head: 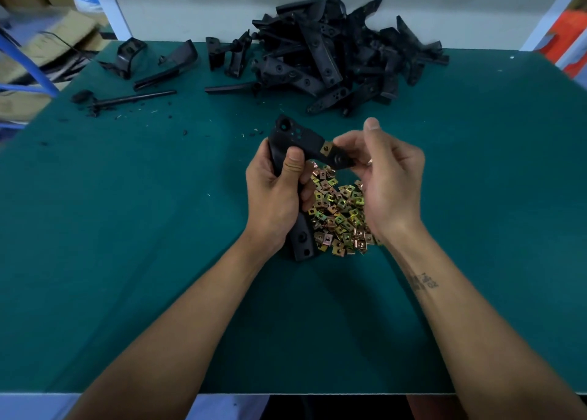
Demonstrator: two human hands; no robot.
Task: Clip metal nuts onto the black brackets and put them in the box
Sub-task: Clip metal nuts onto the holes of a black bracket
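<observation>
Your black bracket (303, 152) is held up mid-desk over the loose nut pile (338, 211), one metal nut (326, 148) already on its upper edge. Left hand (274, 194) wraps the bracket's body to steady it; right hand (386, 178) pinches its right tip, likely to seat the nut. Spare brackets (333, 54) are heaped at the desk (127, 229) far edge; no box in view

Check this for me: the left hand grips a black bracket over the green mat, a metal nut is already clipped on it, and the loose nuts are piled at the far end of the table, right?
Not quite. The head view shows the pile of loose nuts lying near the person, under and between the hands; it is the spare black brackets that are heaped at the far end. The left hand does grip the bracket, with a metal nut clipped on it.
</observation>
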